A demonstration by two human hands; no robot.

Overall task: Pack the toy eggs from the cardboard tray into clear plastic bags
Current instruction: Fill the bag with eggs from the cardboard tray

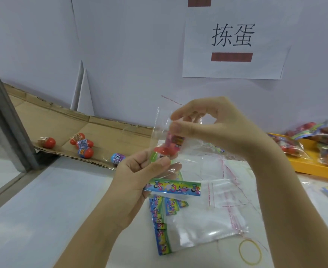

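Gripping clear bag (159,122) w/ L hand (140,171), R hand (217,128) pinches toy egg (168,145) in its mouth.

Red toy egg (171,142) inside raised clear bag (160,123); five eggs (85,152) lie on cardboard tray (53,117).

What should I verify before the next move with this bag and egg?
1. Bag grip: left hand holds the clear bag low down: ok.
2. Loading: toy egg is in the bag, right hand pinching its top: ok.
3. Egg seated at the bag's bottom: cannot tell, blurred.
4. Sealing: flap closed: not ok, it stands open.
5. Supply: eggs in the cardboard tray: ok, several.
6. Supply: spare bags on the table: ok.
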